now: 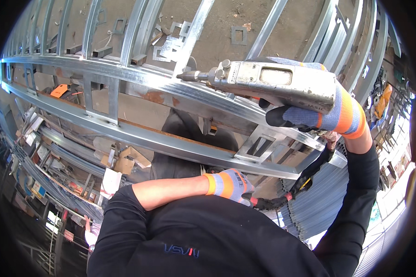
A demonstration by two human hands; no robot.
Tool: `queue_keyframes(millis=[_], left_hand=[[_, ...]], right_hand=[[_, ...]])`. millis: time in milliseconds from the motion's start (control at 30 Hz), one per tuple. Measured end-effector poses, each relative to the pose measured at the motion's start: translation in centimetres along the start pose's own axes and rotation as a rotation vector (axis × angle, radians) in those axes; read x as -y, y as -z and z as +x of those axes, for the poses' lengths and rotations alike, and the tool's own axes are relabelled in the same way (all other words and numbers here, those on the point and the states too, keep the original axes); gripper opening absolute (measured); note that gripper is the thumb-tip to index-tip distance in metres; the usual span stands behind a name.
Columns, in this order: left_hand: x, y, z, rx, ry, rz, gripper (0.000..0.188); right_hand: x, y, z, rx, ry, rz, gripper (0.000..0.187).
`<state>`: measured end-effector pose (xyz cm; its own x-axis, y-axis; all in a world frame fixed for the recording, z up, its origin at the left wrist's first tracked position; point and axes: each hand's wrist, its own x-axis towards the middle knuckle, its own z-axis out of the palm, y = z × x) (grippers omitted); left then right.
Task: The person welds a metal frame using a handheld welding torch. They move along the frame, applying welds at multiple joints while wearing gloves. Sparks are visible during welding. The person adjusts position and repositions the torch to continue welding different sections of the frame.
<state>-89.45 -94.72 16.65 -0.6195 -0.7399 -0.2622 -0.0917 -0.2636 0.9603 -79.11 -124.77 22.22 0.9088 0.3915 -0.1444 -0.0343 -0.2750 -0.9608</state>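
Note:
My right hand [335, 108], in a grey and orange glove with black fingers, is wrapped around a worn silver power tool [272, 83] shaped like a power drill. The tool lies sideways; its narrow nose points left and meets the bright steel frame rail [148, 76] where an upright stud [194, 39] joins it. Close to my body, my left hand [231, 184] is curled in a matching glove, its fingertips partly hidden. A black hose with red bands [265, 203] runs from those fingers and bends up toward the right. Rectangular metal plates with cut-outs [261, 145] bridge the two rails.
A second long rail [143, 138] crosses nearer to me. Loose square plates [239, 35] lie on the dirt floor. An orange tool [59, 91], an open cardboard box [129, 160] and long metal profiles [60, 157] are at left. Stacked corrugated metal [316, 198] stands at right.

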Motion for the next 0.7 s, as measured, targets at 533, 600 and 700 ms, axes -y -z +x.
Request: queue_keyframes(millis=[533, 600, 700], left_hand=[[0.9, 1.0, -0.7, 0.016, -0.042, -0.077, 0.057], [0.9, 1.0, -0.8, 0.021, -0.043, -0.071, 0.058], [1.2, 0.7, -0.8, 0.003, -0.065, -0.059, 0.062]], right_hand=[[0.0, 0.2, 2.2, 0.069, -0.22, 0.197, 0.052], [-0.1, 0.1, 2.1, 0.074, -0.184, 0.135, 0.052], [0.0, 0.2, 2.3, 0.08, -0.128, 0.084, 0.053]])
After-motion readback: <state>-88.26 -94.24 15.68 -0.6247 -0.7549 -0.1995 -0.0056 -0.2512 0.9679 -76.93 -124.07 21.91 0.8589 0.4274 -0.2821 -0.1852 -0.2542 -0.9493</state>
